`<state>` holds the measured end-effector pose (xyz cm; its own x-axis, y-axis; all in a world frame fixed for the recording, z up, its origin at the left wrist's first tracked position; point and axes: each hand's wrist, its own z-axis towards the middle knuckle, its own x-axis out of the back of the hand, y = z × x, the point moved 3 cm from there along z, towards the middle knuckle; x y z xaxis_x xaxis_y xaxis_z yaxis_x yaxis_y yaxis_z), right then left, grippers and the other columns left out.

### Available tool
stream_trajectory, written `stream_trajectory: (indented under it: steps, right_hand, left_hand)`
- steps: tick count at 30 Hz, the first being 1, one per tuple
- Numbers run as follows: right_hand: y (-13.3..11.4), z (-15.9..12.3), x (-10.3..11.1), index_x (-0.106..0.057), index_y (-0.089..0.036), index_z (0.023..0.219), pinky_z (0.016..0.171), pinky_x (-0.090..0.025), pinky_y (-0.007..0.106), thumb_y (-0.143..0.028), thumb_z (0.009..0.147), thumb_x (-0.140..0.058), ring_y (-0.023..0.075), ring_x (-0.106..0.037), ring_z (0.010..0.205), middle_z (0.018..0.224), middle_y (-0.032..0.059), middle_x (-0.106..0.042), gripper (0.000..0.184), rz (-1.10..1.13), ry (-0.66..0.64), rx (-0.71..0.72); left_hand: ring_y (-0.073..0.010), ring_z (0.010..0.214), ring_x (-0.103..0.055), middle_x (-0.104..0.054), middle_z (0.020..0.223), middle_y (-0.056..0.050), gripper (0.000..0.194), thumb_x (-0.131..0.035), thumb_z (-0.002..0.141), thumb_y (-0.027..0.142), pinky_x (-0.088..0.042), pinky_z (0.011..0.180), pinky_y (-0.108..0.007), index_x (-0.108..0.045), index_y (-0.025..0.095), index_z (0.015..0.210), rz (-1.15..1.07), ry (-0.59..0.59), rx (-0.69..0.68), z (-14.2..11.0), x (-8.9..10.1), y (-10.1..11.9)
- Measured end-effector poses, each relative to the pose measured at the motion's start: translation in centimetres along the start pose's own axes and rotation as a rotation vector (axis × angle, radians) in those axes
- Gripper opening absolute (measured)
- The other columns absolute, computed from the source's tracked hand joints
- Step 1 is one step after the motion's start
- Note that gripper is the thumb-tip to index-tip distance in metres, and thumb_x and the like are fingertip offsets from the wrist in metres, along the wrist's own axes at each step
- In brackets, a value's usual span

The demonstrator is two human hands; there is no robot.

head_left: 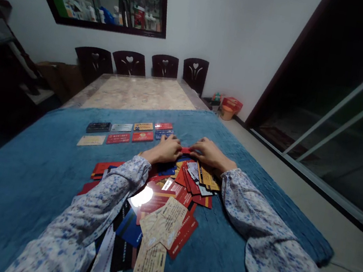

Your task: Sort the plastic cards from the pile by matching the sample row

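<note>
Between my two hands is a red card (pixel 186 150), low over the far end of a loose heap. My left hand (pixel 166 148) grips its left end with bent fingers, and my right hand (pixel 209 153) pinches its right end. Whether it is one card or a thin stack, I cannot tell. Below my wrists spreads the heap of mixed cards: beige cards (pixel 149 267) nearest me, a blue card (pixel 131 229), red cards (pixel 184 236), and yellow cards (pixel 207 177) beside my right wrist. My left sleeve hides part of the heap.
Beyond my left hand lie sorted cards in rows, among them a dark stack (pixel 98 127), a red card with print (pixel 118 138) and a cream card (pixel 91 140). A blue cloth (pixel 43 168) covers the near table. Dark chairs (pixel 129 63) line the far end.
</note>
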<state>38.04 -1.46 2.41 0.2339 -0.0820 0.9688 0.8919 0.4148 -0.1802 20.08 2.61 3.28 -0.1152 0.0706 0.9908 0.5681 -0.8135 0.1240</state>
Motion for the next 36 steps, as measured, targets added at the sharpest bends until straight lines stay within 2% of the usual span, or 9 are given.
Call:
stream_trajectory:
  steps: [6, 10, 17, 27, 36]
  right_hand:
    - [-0.3, -0.2, 0.5, -0.082, -0.021, 0.106, 0.082, -0.044, 0.034, -0.034, 0.1, -0.057, 0.0249, -0.059, 0.1, 0.098, 0.0129, -0.077, 0.028, -0.031, 0.094, 0.043]
    - [0.0, -0.3, 0.4, -0.081, -0.021, 0.106, 0.08, -0.042, 0.032, -0.03, 0.101, -0.055, 0.0231, -0.06, 0.096, 0.097, 0.0119, -0.077, 0.028, -0.047, 0.136, 0.039]
    - [0.3, -0.4, 0.1, -0.079, -0.021, 0.11, 0.082, -0.042, 0.032, -0.024, 0.101, -0.05, 0.023, -0.061, 0.096, 0.101, 0.0102, -0.079, 0.03, -0.06, 0.18, 0.044]
    - [-0.1, -0.6, 0.2, -0.078, -0.021, 0.107, 0.078, -0.036, 0.034, -0.025, 0.103, -0.047, 0.0237, -0.059, 0.092, 0.097, 0.0105, -0.079, 0.032, -0.121, 0.299, -0.012]
    - [-0.4, -0.5, 0.3, -0.077, -0.02, 0.105, 0.077, -0.035, 0.035, -0.03, 0.105, -0.043, 0.0238, -0.057, 0.088, 0.093, 0.0109, -0.077, 0.035, -0.1, 0.338, 0.004]
  left_hand:
    - [-0.0304, 0.112, -0.056, -0.074, 0.106, -0.013, 0.03, -0.049, 0.099, 0.024, -0.038, 0.098, -0.049, -0.077, 0.019, 0.09, -0.011, 0.061, -0.049, -0.2, 0.3, -0.5]
    - [-0.0297, 0.113, -0.057, -0.074, 0.107, -0.013, 0.03, -0.047, 0.098, 0.019, -0.038, 0.097, -0.048, -0.077, 0.02, 0.093, 0.001, 0.092, -0.07, -0.3, 0.4, -0.8]
    - [-0.0297, 0.119, -0.056, -0.074, 0.108, -0.012, 0.03, -0.049, 0.096, 0.017, -0.04, 0.101, -0.05, -0.078, 0.02, 0.093, -0.045, 0.174, -0.054, -0.2, 0.4, -1.1]
    - [-0.0257, 0.106, -0.058, -0.076, 0.102, -0.01, 0.03, -0.05, 0.095, 0.018, -0.047, 0.098, -0.045, -0.079, 0.021, 0.098, -0.116, 0.295, -0.01, 0.0, 0.4, -1.5]
    - [-0.0263, 0.101, -0.057, -0.075, 0.095, -0.01, 0.029, -0.051, 0.092, 0.018, -0.048, 0.094, -0.043, -0.079, 0.019, 0.099, -0.139, 0.287, -0.009, 0.0, 0.6, -1.3]
